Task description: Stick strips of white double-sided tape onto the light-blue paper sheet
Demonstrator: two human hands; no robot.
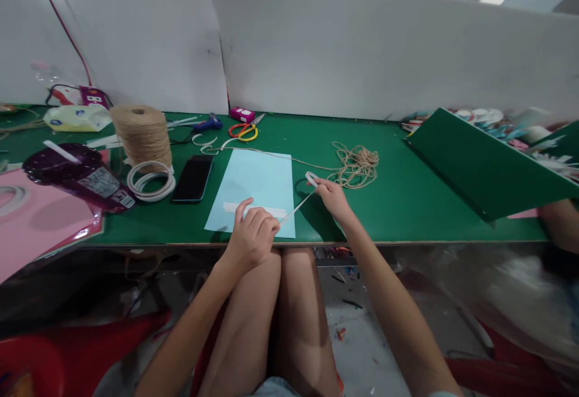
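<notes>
My right hand [333, 196] grips a narrow white tape roll [311, 178] above the green tabletop. A thin tape strip [296, 207] runs taut from it down to my left hand [253, 234], whose fingers are closed on the strip's end. Below and behind my left hand lies a light blue sheet of paper [262, 174] with a white strip [269, 210] across its lower part. A loose heap of brown twine [357, 165] rests just beyond my right hand, its tail trailing over the paper's top edge.
Left of the paper are a black phone [193, 178], several white tape rings [151, 183], a twine spool [141, 134] and a tilted purple cup [81, 174]. Scissors [244, 131] and a blue glue gun [208, 123] lie behind. A green panel [488, 165] leans at right, near another person's arm [561, 223].
</notes>
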